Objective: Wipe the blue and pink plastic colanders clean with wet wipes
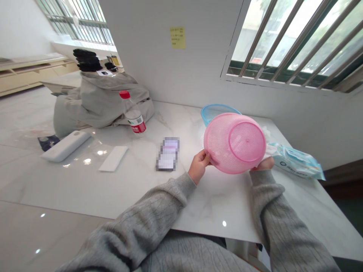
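A pink mesh plastic basket (217, 145) is held up over the table, tipped so its round base faces me. My left hand (198, 165) pinches its rim at the lower left, thumb on the near side. At the lower right edge is my right hand (264, 163), its fingers mostly hidden behind the basket. A white wipe (270, 149) shows just above that hand and appears to be gripped in it. Behind the pink basket stands a blue mesh basket (217, 110), partly covered by it.
To the right lies a blue pack of wipes (296, 162). A phone (168, 154), a white card-like piece (113, 158), a long white case (66, 146) and a red-capped bottle (133, 115) are on the left. Grey cloth (104, 100) is heaped behind them. The marble-look table (215, 211) meets a wall.
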`<state>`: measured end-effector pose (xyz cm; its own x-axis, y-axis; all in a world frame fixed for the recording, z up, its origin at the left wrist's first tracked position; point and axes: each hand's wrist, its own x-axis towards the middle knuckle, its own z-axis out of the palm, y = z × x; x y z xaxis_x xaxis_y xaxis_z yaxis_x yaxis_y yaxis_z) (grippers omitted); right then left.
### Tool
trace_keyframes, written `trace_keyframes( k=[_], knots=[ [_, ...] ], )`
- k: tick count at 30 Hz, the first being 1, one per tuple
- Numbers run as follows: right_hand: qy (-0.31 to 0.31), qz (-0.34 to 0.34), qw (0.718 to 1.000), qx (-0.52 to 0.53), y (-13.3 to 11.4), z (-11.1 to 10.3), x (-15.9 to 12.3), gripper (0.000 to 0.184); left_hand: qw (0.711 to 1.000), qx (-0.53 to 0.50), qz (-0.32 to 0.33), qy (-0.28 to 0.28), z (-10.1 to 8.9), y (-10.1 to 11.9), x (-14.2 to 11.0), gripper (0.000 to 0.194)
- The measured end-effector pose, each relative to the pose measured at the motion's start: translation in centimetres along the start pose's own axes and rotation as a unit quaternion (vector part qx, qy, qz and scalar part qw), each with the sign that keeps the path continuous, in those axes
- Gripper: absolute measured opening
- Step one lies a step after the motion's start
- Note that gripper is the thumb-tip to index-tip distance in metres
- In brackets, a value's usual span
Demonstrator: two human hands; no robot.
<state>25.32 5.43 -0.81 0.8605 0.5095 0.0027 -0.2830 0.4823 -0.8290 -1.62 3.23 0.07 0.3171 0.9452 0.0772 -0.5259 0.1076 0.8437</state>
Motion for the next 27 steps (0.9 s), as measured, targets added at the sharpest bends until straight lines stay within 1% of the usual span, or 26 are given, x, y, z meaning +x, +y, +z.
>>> trace_keyframes(
  k=[1, 3, 4, 5, 7, 9, 11, 14, 17, 20, 23, 25, 27],
  knots=[
    [-0.004, -0.014, 1.000, 0.012, -0.1, 0.3, -0.2, 0.030, 1.000, -0.005, 0.000, 0.000, 0.0, 0.0, 0.0, 0.060],
    [-0.053, -0.046, 0.997, 0.034, -0.3, 0.9, -0.6, 0.037, 1.000, -0.013, 0.000, 0.002, 0.0, -0.1, 0.0, 0.058],
    [-0.078, -0.063, 0.994, 0.037, -0.2, 1.1, -0.7, 0.038, 1.000, -0.017, 0.001, 0.004, 0.0, -0.1, 0.0, 0.058],
    [-0.089, -0.085, 0.992, 0.033, -0.2, 1.2, -0.7, 0.036, 1.000, -0.021, 0.003, 0.006, 0.0, -0.1, 0.0, 0.057],
    [-0.085, -0.134, 0.987, 0.015, 0.0, 1.2, -0.8, 0.030, 1.000, -0.022, 0.010, 0.010, -0.1, 0.0, 0.0, 0.057],
    [-0.085, -0.166, 0.983, 0.002, 0.2, 0.9, -0.8, 0.026, 1.000, -0.010, 0.020, 0.011, -0.3, 0.1, 0.1, 0.056],
    [-0.102, -0.164, 0.981, 0.009, 0.2, 0.8, -0.9, 0.025, 0.999, 0.009, 0.034, 0.009, -0.5, 0.2, 0.3, 0.057],
    [-0.116, -0.130, 0.984, 0.031, 0.1, 0.7, -1.1, 0.025, 0.998, 0.035, 0.061, -0.002, -0.7, 0.2, 0.5, 0.055],
    [-0.131, -0.098, 0.986, 0.044, -0.1, 0.8, -1.1, 0.028, 0.994, 0.059, 0.087, -0.025, -0.7, 0.0, 0.5, 0.051],
    [-0.145, -0.103, 0.983, 0.048, -0.1, 1.0, -1.1, 0.031, 0.988, 0.088, 0.118, -0.054, -0.6, -0.1, 0.3, 0.046],
    [-0.125, -0.116, 0.984, 0.055, -0.3, 1.3, -1.3, 0.028, 0.976, 0.140, 0.147, -0.078, -0.6, -0.1, -0.1, 0.041],
    [-0.111, -0.117, 0.985, 0.054, -0.6, 1.4, -1.6, 0.027, 0.963, 0.192, 0.164, -0.090, -0.6, 0.1, -0.4, 0.039],
    [-0.112, -0.107, 0.987, 0.047, -0.8, 1.5, -2.0, 0.028, 0.948, 0.242, 0.182, -0.101, -0.6, 0.3, -0.8, 0.037]
  ],
)
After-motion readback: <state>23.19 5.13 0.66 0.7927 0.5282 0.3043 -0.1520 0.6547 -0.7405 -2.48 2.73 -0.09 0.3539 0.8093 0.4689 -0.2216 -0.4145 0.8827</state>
